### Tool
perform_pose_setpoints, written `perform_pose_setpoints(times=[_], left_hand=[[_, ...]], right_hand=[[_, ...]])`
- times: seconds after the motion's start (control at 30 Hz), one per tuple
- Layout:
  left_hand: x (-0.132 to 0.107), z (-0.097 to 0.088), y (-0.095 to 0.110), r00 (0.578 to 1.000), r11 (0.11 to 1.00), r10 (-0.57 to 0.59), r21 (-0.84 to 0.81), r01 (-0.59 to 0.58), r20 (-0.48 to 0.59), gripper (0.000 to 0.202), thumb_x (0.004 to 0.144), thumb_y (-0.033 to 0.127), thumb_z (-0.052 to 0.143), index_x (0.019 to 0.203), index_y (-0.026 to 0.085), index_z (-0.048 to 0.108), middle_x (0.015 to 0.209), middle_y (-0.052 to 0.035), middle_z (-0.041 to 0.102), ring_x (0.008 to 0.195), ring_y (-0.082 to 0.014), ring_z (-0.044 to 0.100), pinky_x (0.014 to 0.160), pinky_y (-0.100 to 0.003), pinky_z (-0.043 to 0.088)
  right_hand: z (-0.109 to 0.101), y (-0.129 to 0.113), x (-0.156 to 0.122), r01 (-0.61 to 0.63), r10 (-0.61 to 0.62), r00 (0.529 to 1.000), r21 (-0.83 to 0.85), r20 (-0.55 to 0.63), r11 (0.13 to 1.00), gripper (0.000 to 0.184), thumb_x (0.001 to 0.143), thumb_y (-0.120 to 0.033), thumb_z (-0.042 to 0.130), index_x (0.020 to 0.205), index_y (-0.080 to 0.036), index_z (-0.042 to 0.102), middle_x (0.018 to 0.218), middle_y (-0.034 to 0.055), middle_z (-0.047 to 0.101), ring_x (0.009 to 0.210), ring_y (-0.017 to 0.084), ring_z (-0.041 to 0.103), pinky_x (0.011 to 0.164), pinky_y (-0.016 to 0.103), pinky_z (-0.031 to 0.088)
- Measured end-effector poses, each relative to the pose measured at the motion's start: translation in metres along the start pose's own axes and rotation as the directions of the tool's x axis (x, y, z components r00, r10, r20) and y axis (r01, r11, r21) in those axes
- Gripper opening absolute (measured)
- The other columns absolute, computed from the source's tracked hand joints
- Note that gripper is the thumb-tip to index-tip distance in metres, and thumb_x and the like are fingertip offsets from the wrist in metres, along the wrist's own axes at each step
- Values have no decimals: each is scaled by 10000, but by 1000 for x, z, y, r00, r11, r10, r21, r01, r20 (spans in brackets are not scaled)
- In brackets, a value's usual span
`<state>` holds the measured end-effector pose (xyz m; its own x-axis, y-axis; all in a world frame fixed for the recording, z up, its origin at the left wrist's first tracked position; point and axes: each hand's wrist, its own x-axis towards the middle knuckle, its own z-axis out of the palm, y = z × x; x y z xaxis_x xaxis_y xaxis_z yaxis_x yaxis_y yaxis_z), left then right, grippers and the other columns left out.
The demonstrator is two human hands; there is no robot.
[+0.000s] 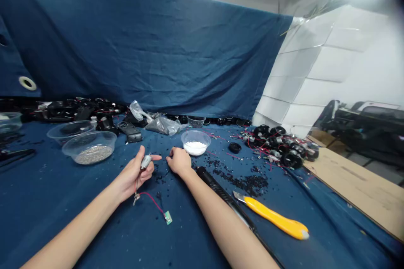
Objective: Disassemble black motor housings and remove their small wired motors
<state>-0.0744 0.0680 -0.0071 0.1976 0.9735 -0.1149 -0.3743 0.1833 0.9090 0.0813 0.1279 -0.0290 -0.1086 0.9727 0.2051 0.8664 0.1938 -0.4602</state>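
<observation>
My left hand [136,173] is closed around a small silver motor [146,161], held just above the blue cloth. Red wires [150,199] trail from it down to a tiny green circuit board [168,217] lying on the cloth. My right hand [179,161] rests knuckles-up on the cloth just right of the motor, fingers curled down among small black bits; what is under them is hidden. A small clear cup of white powder [195,142] stands just beyond the right hand.
A yellow utility knife [274,217] and a black rod-like tool [221,191] lie right of my right forearm. Clear bowls [90,147] stand at left. Black parts with red wires [279,147] pile at right. Cardboard [356,185] lies at the table's right edge.
</observation>
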Motion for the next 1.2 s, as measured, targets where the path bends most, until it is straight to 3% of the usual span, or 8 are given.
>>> perform_pose_setpoints(times=[0.2,0.33,0.47,0.57,0.7,0.87,1.0,1.2], left_hand=[[-2,4,-9,999,988,30,151,-36,43,712,758,779,539,764,77,661,398,54,363,413,-82,328,417,-189,286],[-8,11,-9,990,983,24,179,-50,142,634,793,695,598,876,70,669,508,61,370,497,-82,352,494,-199,293],[-17,20,-7,937,958,-7,271,-94,349,535,821,571,659,1042,84,644,621,56,387,572,-88,361,566,-219,334],[-24,25,-8,900,876,-71,458,-150,430,473,824,449,703,1162,139,590,728,30,492,653,-108,443,631,-239,370],[-27,30,-12,894,798,-120,577,-172,432,366,871,397,646,1151,179,554,774,29,552,710,-117,496,667,-236,390],[-26,34,-19,923,708,-127,685,-171,362,298,854,426,635,902,134,601,689,-22,674,557,-112,522,542,-220,399],[-24,33,-24,953,698,-138,709,-100,271,317,736,423,736,756,137,600,557,3,631,449,-135,547,466,-230,423],[-21,30,-29,958,555,-58,806,-204,282,336,779,454,682,697,145,580,512,35,551,479,-124,493,486,-218,355]], right_hand=[[5,0,6,-19,12,999,161,44,987,164,892,-252,629,997,-126,629,1097,72,630,1015,209,604,919,429,479],[-8,-1,-15,-70,68,998,387,19,920,92,908,-195,559,953,-124,598,1007,60,625,968,186,596,903,384,464],[-27,3,-58,-158,125,987,648,97,745,132,905,-241,423,899,-170,534,738,-11,544,674,122,546,643,244,446],[-41,10,-88,-242,122,970,767,212,594,121,850,-280,378,866,-198,465,626,-63,404,480,86,380,459,199,310],[-52,22,-101,-292,108,956,835,273,466,96,804,-312,383,805,-216,379,622,-82,354,431,58,245,417,181,187],[-52,28,-97,-218,74,976,870,207,442,160,828,-355,477,795,-211,416,611,-80,350,464,62,278,431,181,188],[-51,24,-100,-132,18,990,884,138,449,235,833,-409,567,797,-198,470,596,-77,360,496,68,303,446,186,224],[-49,19,-104,-107,-52,989,907,140,407,171,821,-347,551,800,-191,485,544,-87,379,447,58,284,417,183,222]])
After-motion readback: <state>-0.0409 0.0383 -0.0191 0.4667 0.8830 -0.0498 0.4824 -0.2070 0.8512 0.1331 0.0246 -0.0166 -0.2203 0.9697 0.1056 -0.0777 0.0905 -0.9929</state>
